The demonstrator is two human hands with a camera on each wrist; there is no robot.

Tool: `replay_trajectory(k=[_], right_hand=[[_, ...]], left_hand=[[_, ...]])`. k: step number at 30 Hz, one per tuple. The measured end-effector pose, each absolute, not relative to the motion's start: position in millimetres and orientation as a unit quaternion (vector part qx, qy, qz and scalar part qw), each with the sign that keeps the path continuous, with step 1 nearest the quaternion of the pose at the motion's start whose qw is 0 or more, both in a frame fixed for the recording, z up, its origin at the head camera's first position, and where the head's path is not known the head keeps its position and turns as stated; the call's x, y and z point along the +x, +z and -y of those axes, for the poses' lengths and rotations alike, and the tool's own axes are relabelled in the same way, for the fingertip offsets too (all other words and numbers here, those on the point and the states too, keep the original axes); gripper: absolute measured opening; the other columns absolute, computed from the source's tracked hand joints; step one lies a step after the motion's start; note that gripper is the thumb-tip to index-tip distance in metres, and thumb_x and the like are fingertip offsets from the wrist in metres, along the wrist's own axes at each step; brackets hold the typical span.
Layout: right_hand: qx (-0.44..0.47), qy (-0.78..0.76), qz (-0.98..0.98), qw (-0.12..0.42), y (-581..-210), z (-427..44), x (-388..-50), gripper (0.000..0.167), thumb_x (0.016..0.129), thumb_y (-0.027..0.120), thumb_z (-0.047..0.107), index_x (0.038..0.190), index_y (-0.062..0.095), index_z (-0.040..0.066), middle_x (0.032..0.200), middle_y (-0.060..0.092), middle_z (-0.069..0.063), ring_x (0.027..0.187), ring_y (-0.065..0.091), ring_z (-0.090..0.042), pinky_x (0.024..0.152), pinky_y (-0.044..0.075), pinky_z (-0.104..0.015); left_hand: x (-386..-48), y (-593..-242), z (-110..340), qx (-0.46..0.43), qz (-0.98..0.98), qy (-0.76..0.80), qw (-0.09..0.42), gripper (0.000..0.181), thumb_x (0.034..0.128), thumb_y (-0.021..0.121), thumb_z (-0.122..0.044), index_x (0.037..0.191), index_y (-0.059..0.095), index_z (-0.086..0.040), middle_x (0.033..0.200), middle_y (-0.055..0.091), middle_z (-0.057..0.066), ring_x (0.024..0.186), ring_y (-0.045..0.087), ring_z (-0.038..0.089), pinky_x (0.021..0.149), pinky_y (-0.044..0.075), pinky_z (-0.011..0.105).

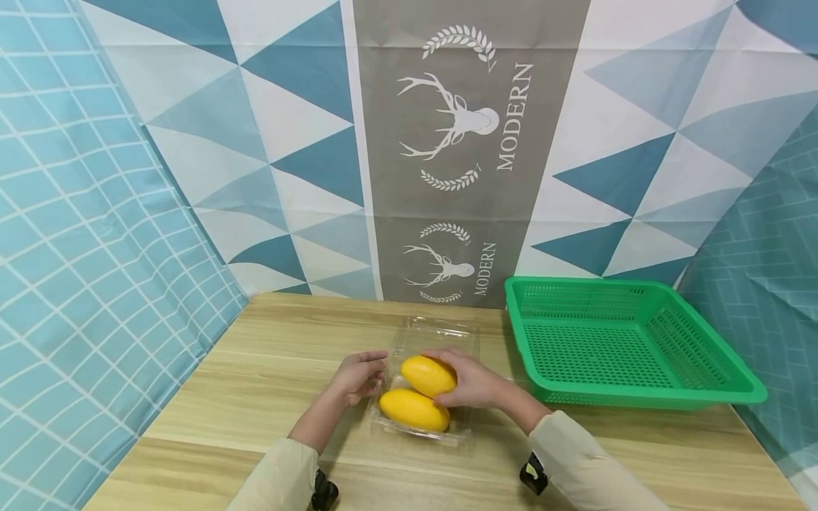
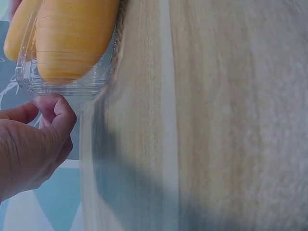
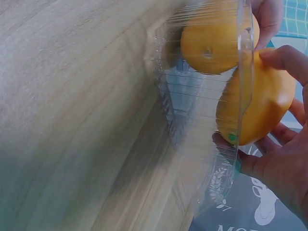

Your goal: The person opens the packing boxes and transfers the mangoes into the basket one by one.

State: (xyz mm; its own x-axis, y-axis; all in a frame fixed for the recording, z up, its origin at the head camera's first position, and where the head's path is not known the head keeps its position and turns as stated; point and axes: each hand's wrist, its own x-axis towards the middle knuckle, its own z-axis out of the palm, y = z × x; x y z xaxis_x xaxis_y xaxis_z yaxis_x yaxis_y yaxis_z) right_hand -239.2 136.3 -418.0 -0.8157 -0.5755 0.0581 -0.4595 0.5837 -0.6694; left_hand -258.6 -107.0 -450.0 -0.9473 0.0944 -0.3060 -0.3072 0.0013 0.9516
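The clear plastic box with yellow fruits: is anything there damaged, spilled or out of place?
Nothing stands out: the clear box shows no visible damage, one yellow fruit lies inside, and the right hand holds the other one.

Your container (image 1: 460, 420) sits on the table (image 1: 243, 383), the nearer fruit (image 1: 415, 410) inside it, the basket (image 1: 645, 395) to its right, the wall (image 1: 447, 177) behind it.

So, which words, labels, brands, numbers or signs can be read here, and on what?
"MODERN": grey wall panel, upper print.
"MODERN": same panel, lower print.
"MO…": same panel, right wrist view, cut off by the frame.
None readable on the yellow fruits, clear box or green basket.
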Motion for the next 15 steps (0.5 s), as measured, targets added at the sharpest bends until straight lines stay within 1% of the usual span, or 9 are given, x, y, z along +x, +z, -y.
replay_trajectory(k=[4,9,15], right_hand=[[-0.289,-0.348,-0.889,0.075,-420.1,-134.8,-240.5,0.077,0.071,0.080,0.031,0.139,0.044,0.025,0.128,0.051,-0.004,0.108,0.051,-0.019,0.091,0.045,-0.042],[-0.288,-0.349,-0.889,0.065,-421.9,-133.6,-241.9,0.074,0.072,0.079,0.030,0.137,0.046,0.023,0.127,0.053,-0.005,0.107,0.051,-0.018,0.090,0.045,-0.041],[-0.288,-0.353,-0.888,0.058,-422.8,-133.5,-241.9,0.073,0.072,0.079,0.029,0.137,0.046,0.024,0.125,0.054,-0.004,0.106,0.051,-0.018,0.089,0.045,-0.040]], left_hand=[[-258.3,-449.9,106.9,-0.079,-0.693,0.703,0.139,0.033,0.0925,0.054,-0.007,0.124,0.054,0.005,0.084,0.055,0.004,0.066,0.049,0.009,0.054,0.044,0.017],[-258.6,-450.7,107.1,-0.080,-0.693,0.704,0.137,0.034,0.0922,0.055,-0.007,0.124,0.054,0.005,0.086,0.056,0.005,0.067,0.049,0.009,0.055,0.044,0.017],[-258.2,-450.0,107.7,-0.083,-0.694,0.703,0.136,0.034,0.0927,0.055,-0.008,0.125,0.054,0.004,0.087,0.056,0.005,0.068,0.049,0.009,0.055,0.044,0.016]])
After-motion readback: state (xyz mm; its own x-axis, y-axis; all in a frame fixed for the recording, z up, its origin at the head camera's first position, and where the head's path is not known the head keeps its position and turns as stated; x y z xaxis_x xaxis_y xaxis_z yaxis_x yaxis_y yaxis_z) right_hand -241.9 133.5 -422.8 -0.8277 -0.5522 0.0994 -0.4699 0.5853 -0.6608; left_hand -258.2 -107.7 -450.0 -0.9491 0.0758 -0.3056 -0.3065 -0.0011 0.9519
